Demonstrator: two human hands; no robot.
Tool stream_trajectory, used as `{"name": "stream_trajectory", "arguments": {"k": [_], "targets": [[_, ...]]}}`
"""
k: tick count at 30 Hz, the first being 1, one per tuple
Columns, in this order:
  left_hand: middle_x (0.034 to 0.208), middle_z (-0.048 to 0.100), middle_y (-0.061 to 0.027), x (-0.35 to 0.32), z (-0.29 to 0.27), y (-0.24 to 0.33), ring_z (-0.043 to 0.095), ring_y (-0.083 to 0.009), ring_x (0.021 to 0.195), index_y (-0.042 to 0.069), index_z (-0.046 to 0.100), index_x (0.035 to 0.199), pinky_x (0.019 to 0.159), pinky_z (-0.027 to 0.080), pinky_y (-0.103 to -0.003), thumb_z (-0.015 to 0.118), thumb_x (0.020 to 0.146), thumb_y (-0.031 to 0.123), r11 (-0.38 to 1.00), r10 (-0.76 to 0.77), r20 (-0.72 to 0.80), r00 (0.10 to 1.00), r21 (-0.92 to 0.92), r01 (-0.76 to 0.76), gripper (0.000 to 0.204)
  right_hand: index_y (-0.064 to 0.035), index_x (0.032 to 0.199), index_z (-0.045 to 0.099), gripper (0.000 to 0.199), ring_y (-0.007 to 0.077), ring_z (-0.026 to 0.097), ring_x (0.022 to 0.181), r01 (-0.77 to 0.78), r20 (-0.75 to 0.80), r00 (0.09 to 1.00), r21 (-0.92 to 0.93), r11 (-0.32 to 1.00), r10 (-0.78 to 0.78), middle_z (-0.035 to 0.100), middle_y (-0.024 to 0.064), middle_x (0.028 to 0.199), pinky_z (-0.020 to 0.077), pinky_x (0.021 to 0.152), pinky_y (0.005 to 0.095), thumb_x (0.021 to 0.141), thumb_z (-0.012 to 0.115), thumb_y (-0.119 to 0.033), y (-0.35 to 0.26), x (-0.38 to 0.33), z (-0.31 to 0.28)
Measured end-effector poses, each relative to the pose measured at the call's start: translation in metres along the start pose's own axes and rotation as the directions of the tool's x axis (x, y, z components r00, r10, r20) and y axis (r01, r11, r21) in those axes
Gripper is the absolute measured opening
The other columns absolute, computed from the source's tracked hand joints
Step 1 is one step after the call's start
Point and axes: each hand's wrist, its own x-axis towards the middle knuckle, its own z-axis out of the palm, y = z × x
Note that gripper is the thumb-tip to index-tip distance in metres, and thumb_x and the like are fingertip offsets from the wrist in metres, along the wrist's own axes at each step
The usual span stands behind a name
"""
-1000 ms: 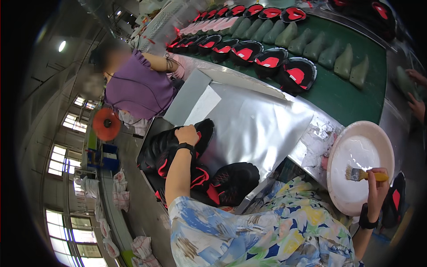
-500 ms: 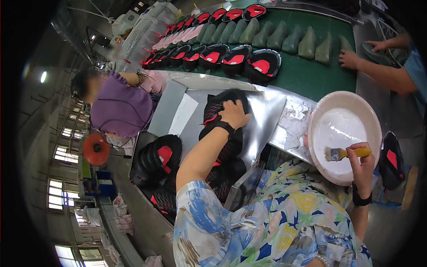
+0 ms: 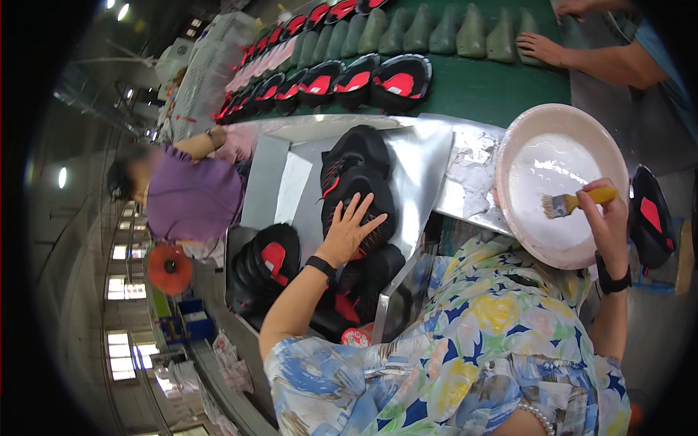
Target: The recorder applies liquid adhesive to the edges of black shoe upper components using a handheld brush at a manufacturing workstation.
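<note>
My left hand (image 3: pixel 352 234) lies with spread fingers on a pile of black shoe uppers (image 3: pixel 358 152) with red stitching, in a metal tray (image 3: pixel 420 174). More black uppers lie under my wrist and forearm. In my right hand (image 3: pixel 608 218) is a brush (image 3: pixel 582 202) with a yellow handle and pale bristles. Its bristles hang over a pale pink basin (image 3: pixel 512 232) of milky white liquid; whether they touch the liquid I cannot tell. Left of my forearm sits a stack of black uppers (image 3: pixel 263 267) with a red lining.
Beyond the tray, a green conveyor belt (image 3: pixel 465 94) carries rows of uppers (image 3: pixel 401 83) and green shoe lasts (image 3: pixel 429 33). A co-worker's hand (image 3: pixel 542 49) touches a last. Another person in purple (image 3: pixel 193 195) is at the left. A black upper (image 3: pixel 651 218) stands right of the basin.
My left hand has moved nearer to me over the piled uppers, and its fingers have spread. My right hand still holds the brush over the basin. The view has shifted.
</note>
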Motion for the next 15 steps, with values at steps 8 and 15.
{"name": "stream_trajectory", "arguments": {"k": [8, 15], "targets": [[0.133, 0.063, -0.0163, 0.029, -0.06, -0.041, 0.062, -0.0313, 0.121, 0.006, 0.059, 0.134, 0.104, 0.049, -0.037, 0.05, 0.088, -0.001, 0.796, -0.34, -0.413, 0.845, -0.605, 0.024, 0.047, 0.0, 0.09, 0.064, 0.023, 0.0179, 0.062, 0.062, 0.063, 0.087, 0.995, -0.177, 0.982, -0.048, 0.066, 0.0096, 0.072, 0.0474, 0.058, 0.0318, 0.091, 0.072, -0.021, 0.008, 0.05, 0.013], [0.153, 0.044, -0.0179, 0.071, -0.074, -0.089, 0.05, -0.0331, 0.135, 0.004, 0.033, 0.155, 0.113, 0.042, -0.05, 0.044, 0.1, 0.06, -0.414, -0.066, -0.251, 0.966, -0.874, -0.255, 0.079, -0.0017, 0.092, 0.062, 0.024, 0.0383, 0.067, 0.079, 0.19, 0.472, 0.877, -0.181, 0.965, -0.084, 0.068, 0.0196, 0.085, 0.0519, 0.072, 0.0437, 0.088, 0.072, -0.023, 0.004, 0.048, 0.064]]}}
